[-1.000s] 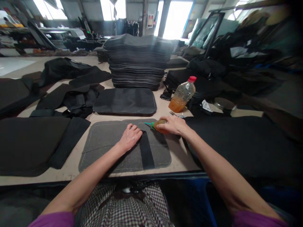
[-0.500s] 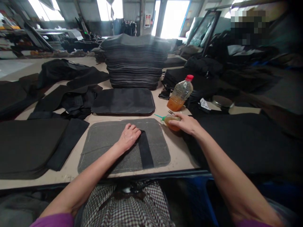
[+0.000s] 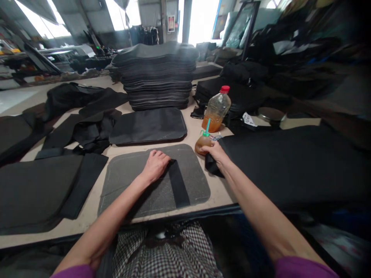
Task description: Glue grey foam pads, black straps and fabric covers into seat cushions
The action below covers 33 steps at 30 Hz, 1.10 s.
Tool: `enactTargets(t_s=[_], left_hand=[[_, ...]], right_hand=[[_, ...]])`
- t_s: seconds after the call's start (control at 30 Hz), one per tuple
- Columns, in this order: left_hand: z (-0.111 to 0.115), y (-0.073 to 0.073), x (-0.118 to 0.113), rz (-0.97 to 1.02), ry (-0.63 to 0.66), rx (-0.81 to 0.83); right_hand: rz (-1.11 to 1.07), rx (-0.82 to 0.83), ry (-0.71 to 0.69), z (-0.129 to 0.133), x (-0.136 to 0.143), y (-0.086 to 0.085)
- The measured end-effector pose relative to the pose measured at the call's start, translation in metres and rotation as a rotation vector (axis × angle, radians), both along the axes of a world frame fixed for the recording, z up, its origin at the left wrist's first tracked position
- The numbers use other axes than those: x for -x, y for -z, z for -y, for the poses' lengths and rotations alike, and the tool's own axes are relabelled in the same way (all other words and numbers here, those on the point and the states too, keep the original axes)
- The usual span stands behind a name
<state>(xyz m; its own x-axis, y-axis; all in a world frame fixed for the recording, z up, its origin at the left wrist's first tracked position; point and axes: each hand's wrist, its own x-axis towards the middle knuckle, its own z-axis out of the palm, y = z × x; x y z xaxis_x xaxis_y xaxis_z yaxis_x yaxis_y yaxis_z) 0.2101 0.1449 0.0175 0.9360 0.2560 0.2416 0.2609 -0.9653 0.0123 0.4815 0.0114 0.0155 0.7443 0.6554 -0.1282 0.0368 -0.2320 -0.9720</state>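
Note:
A grey rounded panel (image 3: 116,185) lies flat near the table's front edge. Across its right half runs a black strip (image 3: 179,185), and the fingers of my left hand (image 3: 156,165) are closed on the strip's upper end. My right hand (image 3: 216,151) grips a small squeeze bottle (image 3: 200,144) of brownish liquid, which stands upright with its green nozzle pointing up, right of the panel. Just behind it is a larger clear bottle (image 3: 217,110) with a red cap and orange liquid.
Behind the panel lies a black rounded piece (image 3: 147,125), with a tall stack of dark panels (image 3: 159,77) farther back. Black fabric pieces (image 3: 37,189) cover the left side. A large black sheet (image 3: 290,166) and a round tin (image 3: 271,114) are on the right.
The small bottle has turned from lying tilted, nozzle leftward, to upright in my right hand. My left hand stays at the strip's upper end. The camera view has shifted slightly.

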Motion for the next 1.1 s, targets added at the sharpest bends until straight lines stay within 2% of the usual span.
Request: enactTargets(t_s=[0.2,0.37,0.5,0.63,0.73,0.83,1.1], left_hand=[[-0.024,-0.011,-0.015,0.113,-0.017,0.237],[-0.039,-0.01,-0.034,0.08,-0.072,0.252],[-0.044,-0.008,-0.045,0.075,-0.109,0.272],[-0.043,-0.008,-0.048,0.075,-0.101,0.177],[-0.033,-0.009,-0.044,0.095,-0.087,0.077],[-0.014,-0.011,-0.032,0.074,-0.011,0.048],[0.047,-0.013,0.011,-0.067,0.18,0.201]], right_hand=[[-0.024,-0.106,0.058,-0.001,-0.002,0.015],[-0.021,-0.222,0.042,0.011,0.01,0.016],[-0.003,-0.191,0.045,0.018,0.016,0.009],[0.151,-0.144,0.101,0.019,0.014,0.009],[0.218,-0.119,0.12,0.017,0.011,0.014],[0.241,-0.101,0.094,0.015,0.007,0.021],[0.445,0.016,0.079,0.006,-0.009,0.037]])
